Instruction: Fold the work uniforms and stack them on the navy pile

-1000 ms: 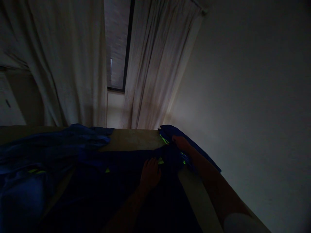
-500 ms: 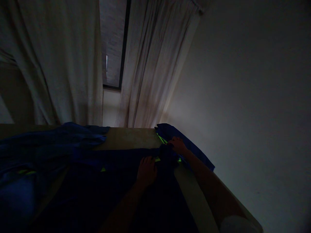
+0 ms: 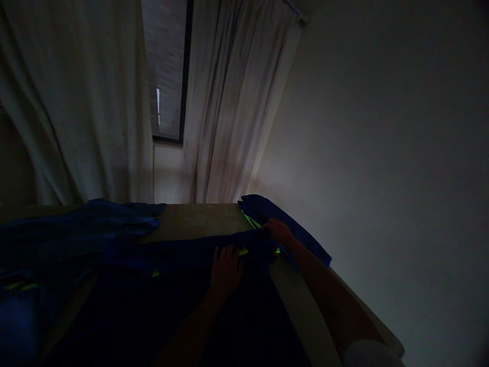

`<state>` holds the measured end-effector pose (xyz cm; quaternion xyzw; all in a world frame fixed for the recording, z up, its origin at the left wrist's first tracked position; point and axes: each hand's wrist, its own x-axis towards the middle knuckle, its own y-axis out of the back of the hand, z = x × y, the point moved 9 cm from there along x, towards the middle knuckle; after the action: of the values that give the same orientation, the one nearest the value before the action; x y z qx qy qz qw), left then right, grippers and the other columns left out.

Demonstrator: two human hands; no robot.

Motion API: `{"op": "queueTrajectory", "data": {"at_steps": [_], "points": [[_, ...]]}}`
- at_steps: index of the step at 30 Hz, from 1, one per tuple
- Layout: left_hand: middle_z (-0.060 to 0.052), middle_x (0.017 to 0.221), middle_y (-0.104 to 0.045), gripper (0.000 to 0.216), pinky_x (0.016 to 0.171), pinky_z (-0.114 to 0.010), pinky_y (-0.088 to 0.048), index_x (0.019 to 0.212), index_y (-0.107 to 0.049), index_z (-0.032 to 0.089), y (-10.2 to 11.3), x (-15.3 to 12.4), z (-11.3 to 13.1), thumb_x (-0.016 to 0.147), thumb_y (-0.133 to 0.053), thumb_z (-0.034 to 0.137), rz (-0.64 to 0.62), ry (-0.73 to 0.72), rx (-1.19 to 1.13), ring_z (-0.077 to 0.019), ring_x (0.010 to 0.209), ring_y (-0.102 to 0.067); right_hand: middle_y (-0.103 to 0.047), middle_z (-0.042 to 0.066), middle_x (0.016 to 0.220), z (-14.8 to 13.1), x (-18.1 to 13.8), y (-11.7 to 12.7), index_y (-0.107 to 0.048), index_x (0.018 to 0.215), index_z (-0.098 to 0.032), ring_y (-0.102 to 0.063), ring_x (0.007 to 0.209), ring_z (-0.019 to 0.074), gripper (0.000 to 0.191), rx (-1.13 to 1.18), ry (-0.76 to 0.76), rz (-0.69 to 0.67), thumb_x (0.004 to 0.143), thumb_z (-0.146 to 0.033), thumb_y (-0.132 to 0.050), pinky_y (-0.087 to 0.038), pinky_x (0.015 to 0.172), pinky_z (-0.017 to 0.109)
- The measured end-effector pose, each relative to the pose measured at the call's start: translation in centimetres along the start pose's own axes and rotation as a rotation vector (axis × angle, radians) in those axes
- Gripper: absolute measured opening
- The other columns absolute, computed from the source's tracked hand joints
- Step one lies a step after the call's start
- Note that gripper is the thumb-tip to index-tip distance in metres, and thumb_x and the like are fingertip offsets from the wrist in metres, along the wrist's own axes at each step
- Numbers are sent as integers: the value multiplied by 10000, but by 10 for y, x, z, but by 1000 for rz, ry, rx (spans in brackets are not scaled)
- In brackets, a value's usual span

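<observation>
A dark blue garment (image 3: 164, 300) with bright yellow-green strips lies spread over the table in dim light. My left hand (image 3: 226, 270) rests on it near its upper fold, fingers stretched out and slightly apart. At the garment's upper right corner, my right hand (image 3: 278, 232) has its fingers curled over the cloth, though the fingertips are partly hidden. Just beyond the right hand lies a folded dark blue piece of cloth (image 3: 301, 229) with yellow-green lines along its edge; I cannot tell whether it is part of the same garment.
Crumpled blue clothing (image 3: 84, 219) covers the left part of the table (image 3: 198, 216). A pale wall (image 3: 374, 168) rises close along the right edge. Long light curtains (image 3: 233, 112) hang behind the table around a narrow window (image 3: 166, 66).
The view has shifted slightly. Bunched cloth between my hands now lies flatter, and the right hand stays at the garment's corner. My left hand remains on the cloth.
</observation>
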<state>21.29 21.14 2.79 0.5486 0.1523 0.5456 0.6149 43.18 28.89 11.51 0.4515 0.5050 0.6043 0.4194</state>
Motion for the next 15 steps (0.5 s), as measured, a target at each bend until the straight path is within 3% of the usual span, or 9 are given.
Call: {"op": "queueTrajectory", "data": {"at_steps": [4, 8, 11, 15], "points": [[-87, 1544, -544, 507, 1244, -553, -255, 1473, -533, 207, -13, 1, 3, 1026, -360, 375, -61, -61, -26, -274, 1448, -455, -746, 63, 1020, 12, 1, -3, -774, 1021, -205, -656, 999, 245, 250, 117, -43, -48, 775, -196, -736, -465, 880, 305], [-93, 1573, -504, 521, 1234, -576, -271, 1478, -527, 202, -17, 1, 2, 1029, -338, 388, -85, -71, -26, -286, 1469, -435, -740, 21, 848, 6, 15, 19, -771, 869, -193, -682, 850, 211, 164, 261, -54, -24, 726, -155, -701, -494, 797, 285], [-106, 1592, -474, 531, 1240, -570, -261, 1494, -506, 189, -19, 2, 2, 1031, -331, 380, -97, -80, -20, -286, 1480, -421, -738, 34, 920, -27, 27, 42, -746, 984, -179, -681, 880, 205, 221, 376, -33, 59, 769, -167, -694, -509, 802, 293], [-122, 1579, -491, 492, 1243, -573, -246, 1485, -517, 216, -23, 0, 2, 1032, -381, 349, -117, -110, -6, -299, 1484, -408, -728, 43, 1094, -107, 23, 49, -664, 1236, -232, -693, 922, 195, 413, 540, 73, 87, 855, -368, -751, -541, 810, 309]]}}
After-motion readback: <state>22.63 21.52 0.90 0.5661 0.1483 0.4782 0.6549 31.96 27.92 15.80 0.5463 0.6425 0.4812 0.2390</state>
